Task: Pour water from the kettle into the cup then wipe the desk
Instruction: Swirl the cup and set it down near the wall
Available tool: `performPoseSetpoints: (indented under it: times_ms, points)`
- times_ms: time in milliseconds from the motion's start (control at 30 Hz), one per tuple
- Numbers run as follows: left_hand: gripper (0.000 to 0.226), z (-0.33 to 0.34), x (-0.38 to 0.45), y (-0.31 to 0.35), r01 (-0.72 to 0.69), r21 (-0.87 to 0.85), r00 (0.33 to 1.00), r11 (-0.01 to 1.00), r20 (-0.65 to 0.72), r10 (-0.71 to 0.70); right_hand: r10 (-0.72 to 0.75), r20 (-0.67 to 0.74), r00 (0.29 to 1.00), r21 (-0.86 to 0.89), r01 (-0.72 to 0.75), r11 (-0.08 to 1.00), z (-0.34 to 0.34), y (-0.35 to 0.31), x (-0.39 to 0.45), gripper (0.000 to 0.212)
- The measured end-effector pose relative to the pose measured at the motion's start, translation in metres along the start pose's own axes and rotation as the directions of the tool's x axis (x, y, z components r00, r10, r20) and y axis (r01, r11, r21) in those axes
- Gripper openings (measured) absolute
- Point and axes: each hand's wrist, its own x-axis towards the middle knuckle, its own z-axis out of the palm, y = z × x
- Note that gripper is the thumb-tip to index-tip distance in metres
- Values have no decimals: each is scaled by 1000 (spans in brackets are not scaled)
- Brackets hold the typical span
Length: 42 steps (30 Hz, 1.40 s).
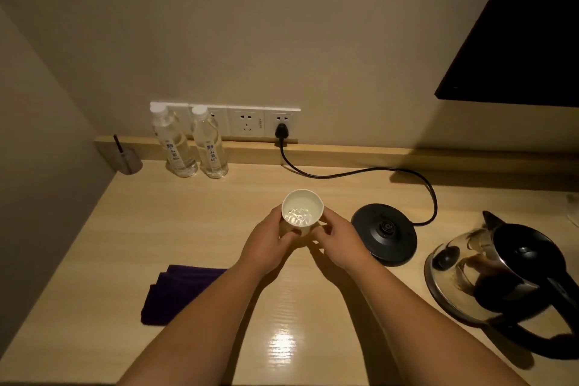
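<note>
A white cup [302, 208] with water in it stands at the middle of the light wooden desk [175, 222]. My left hand [266, 244] wraps its left side and my right hand [341, 244] holds its right side. The steel kettle [488, 273] with a black lid and handle stands on the desk at the right, off its round black base [383, 233]. A folded dark purple cloth [177, 294] lies on the desk to the left of my left forearm.
Two clear water bottles [191, 142] stand at the back left by the wall sockets [250, 124]. The base's black cord [360, 171] runs from a plug across the back. A small holder [127, 158] sits in the corner. A dark screen [526, 34] hangs upper right.
</note>
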Motion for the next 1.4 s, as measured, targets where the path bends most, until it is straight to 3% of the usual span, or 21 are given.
performPoseSetpoints:
  times_ms: [333, 900, 1133, 1300, 1400]
  points:
    - [59, -1, 73, -8, -29, -35, 999, 999, 33, 30, 26, -66, 998, 25, -24, 999, -6, -2, 66, 49]
    - [58, 8, 80, -14, -30, 66, 998, 997, 65, 26, 62, -15, 998, -127, -63, 990, -5, 8, 70, 56]
    - [63, 20, 36, -13, 72, 337, 996, 939, 26, -85, 72, -75, 995, -415, -97, 905, -22, 9, 24, 62]
    - [63, 45, -28, -3, -91, 602, 991, 793, 132, 14, -43, -51, 998, -587, 5, 809, -43, 16, -30, 51]
    - [69, 69, -62, -5, -160, 709, 973, 687, 232, -13, -150, -46, 988, -651, 85, 754, -57, 24, -67, 41]
